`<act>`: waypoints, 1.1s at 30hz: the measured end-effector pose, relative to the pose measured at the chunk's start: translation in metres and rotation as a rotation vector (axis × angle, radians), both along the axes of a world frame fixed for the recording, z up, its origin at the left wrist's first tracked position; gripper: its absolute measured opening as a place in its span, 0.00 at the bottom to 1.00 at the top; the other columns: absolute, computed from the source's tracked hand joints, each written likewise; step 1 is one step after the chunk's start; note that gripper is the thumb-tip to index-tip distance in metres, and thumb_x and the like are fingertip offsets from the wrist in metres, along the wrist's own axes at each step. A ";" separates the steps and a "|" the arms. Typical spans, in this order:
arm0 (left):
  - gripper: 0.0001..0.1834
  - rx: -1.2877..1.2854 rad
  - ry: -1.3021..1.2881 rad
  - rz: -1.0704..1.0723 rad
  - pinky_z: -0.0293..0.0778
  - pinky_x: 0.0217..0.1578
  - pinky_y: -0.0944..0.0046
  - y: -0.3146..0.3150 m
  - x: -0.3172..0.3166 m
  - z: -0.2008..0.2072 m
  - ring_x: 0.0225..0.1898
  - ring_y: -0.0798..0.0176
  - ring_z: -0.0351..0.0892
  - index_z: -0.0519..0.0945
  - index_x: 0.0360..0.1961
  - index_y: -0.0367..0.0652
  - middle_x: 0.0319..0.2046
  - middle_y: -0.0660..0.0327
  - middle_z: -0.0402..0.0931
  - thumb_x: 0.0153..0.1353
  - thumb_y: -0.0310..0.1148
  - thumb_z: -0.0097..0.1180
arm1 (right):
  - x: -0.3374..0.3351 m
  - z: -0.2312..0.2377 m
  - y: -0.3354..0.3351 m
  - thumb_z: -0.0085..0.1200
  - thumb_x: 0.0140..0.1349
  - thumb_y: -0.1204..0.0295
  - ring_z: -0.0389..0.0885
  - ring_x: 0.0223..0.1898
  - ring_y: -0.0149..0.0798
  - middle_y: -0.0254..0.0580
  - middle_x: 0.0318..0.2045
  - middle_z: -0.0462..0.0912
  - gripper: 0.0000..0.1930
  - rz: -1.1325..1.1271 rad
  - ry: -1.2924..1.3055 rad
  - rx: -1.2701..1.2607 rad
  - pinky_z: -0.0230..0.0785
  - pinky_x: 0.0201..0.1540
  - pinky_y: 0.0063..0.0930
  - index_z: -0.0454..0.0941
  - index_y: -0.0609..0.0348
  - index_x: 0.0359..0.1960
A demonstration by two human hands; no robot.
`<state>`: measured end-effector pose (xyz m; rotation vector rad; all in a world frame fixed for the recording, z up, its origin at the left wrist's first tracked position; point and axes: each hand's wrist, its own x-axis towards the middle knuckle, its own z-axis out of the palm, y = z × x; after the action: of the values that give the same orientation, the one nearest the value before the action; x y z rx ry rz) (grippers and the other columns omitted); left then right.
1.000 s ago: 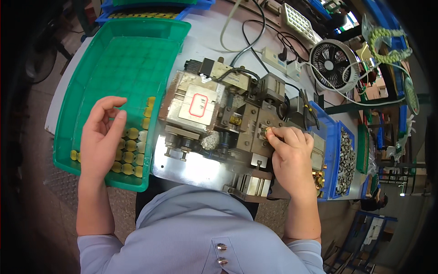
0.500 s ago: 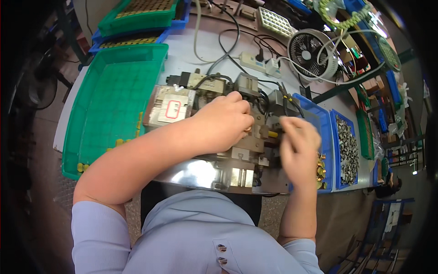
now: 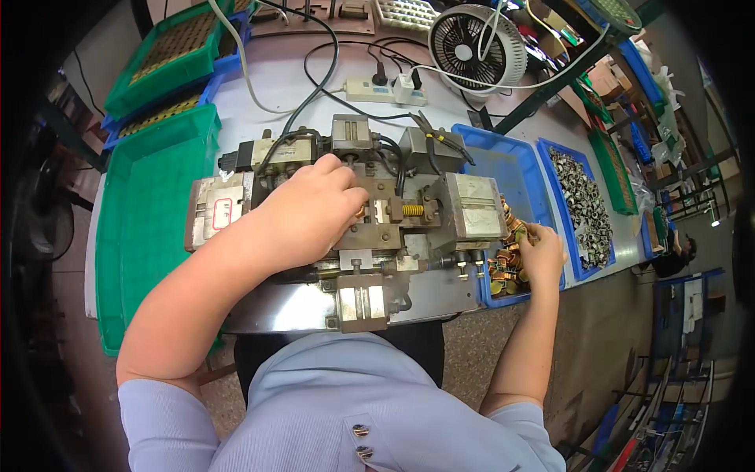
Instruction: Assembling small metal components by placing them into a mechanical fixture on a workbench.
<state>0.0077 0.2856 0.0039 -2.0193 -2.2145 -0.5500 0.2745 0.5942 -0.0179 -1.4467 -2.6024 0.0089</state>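
My left hand reaches over the middle of a metal clamping fixture built of several steel blocks. Its fingers are curled closed, and a bit of brass-coloured metal shows by the fingertips; what they hold is mostly hidden. A yellow spring sits in the fixture just right of that hand. Over on the right, my right hand dips into a blue tray. Thumb and fingers are pinched at a small brass part, on top of a heap of brass parts.
Left of the fixture lies a green tray; stacked trays stand behind it. Another blue tray holds silvery metal pieces. Pliers rest on a fixture block. A power strip, cables and a fan are at the back.
My right hand has moved from beside the fixture out to the brass parts in the blue tray. My left hand stays at the fixture. The view has swung to the right.
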 end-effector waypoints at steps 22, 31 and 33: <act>0.09 -0.159 0.064 0.019 0.75 0.50 0.54 0.006 0.006 0.011 0.48 0.48 0.72 0.81 0.38 0.36 0.41 0.49 0.77 0.56 0.26 0.57 | 0.006 -0.035 0.030 0.59 0.61 0.60 0.79 0.46 0.48 0.34 0.36 0.88 0.15 -0.176 -0.049 -0.102 0.68 0.52 0.48 0.86 0.50 0.46; 0.09 -0.017 0.033 0.010 0.75 0.49 0.54 0.001 0.008 0.038 0.46 0.48 0.73 0.80 0.39 0.36 0.40 0.49 0.78 0.57 0.26 0.57 | 0.012 -0.039 0.022 0.60 0.61 0.63 0.80 0.42 0.48 0.34 0.35 0.87 0.16 -0.183 0.153 -0.064 0.69 0.50 0.45 0.84 0.54 0.49; 0.09 0.040 0.038 0.026 0.75 0.49 0.54 -0.011 0.001 0.048 0.45 0.48 0.74 0.80 0.39 0.37 0.40 0.50 0.78 0.57 0.25 0.58 | 0.022 -0.046 0.026 0.59 0.62 0.65 0.81 0.42 0.48 0.38 0.36 0.87 0.16 -0.191 0.199 -0.075 0.70 0.50 0.44 0.84 0.56 0.50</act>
<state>0.0089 0.2745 0.0515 -1.9625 -2.1866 -0.5444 0.2961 0.6207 -0.0642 -1.6227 -2.3215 0.2176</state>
